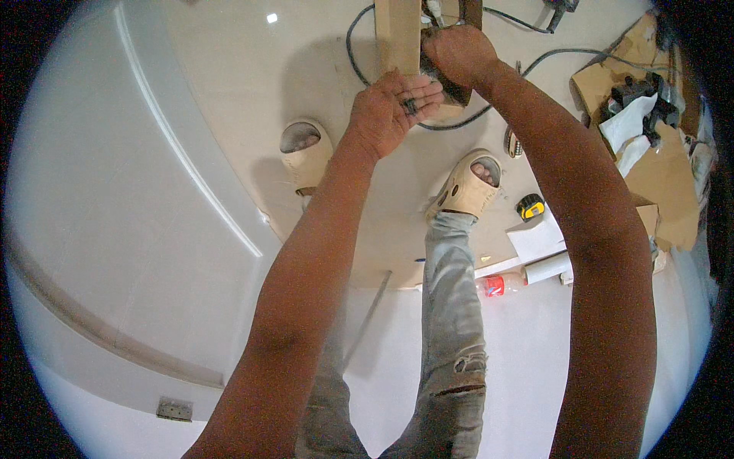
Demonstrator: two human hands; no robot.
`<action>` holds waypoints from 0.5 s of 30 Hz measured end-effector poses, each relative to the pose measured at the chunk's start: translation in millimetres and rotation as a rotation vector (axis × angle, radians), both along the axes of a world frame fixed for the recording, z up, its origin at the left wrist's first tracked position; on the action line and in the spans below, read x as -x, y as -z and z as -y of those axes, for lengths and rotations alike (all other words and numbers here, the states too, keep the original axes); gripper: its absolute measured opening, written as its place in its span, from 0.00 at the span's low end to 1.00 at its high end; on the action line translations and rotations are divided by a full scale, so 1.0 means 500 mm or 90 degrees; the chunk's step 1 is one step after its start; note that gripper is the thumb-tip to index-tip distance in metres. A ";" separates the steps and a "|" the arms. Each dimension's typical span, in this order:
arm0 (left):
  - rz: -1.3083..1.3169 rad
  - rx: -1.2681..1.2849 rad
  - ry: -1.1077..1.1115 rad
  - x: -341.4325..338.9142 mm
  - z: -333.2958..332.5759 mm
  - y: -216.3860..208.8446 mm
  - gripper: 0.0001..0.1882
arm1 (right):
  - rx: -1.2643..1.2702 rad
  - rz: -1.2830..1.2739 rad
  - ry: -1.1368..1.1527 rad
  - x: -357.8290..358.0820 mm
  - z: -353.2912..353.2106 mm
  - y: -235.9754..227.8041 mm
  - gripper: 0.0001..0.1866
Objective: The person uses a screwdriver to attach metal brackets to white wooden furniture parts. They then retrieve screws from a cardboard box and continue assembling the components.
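My left hand (pixel 386 115) is turned palm up against the near edge of a tall, open cardboard box (pixel 397 38). Several small dark pieces (pixel 410 105), perhaps screws, lie on its fingers, which are stretched out and slightly cupped. Over the box's opening, my right hand (pixel 460 57) is closed, knuckles up. Its fingertips are hidden inside, so what it grips cannot be made out. A whitish object (pixel 434 9) shows in the box just beyond that hand.
Black cable (pixel 466 124) loops around the box. Torn cardboard (pixel 665 180) and scraps lie at the right. A yellow-black tape measure (pixel 530 206), a multi-tool (pixel 514 143) and a plastic bottle (pixel 497 286) are near my right foot. White wall curves along the left, with a socket box (pixel 174 409).
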State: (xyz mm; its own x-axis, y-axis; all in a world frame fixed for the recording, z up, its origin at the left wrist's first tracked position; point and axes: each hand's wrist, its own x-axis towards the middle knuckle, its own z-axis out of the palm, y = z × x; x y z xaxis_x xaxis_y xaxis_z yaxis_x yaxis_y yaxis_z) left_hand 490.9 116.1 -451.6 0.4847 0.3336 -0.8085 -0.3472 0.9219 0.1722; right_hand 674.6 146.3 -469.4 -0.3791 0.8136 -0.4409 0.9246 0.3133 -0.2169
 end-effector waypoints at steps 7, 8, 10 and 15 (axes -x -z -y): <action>0.027 0.007 -0.023 0.003 0.005 -0.002 0.28 | 0.039 -0.318 0.200 -0.011 0.037 -0.134 0.11; 0.038 0.015 -0.042 0.003 0.008 -0.002 0.27 | 0.018 -0.467 0.217 -0.016 0.052 -0.148 0.12; 0.029 0.032 -0.051 0.004 0.013 -0.004 0.25 | 0.046 -0.284 0.262 -0.024 0.066 -0.151 0.12; 0.010 0.055 -0.068 0.018 0.012 -0.008 0.23 | -0.002 -0.034 0.112 0.004 0.049 -0.069 0.10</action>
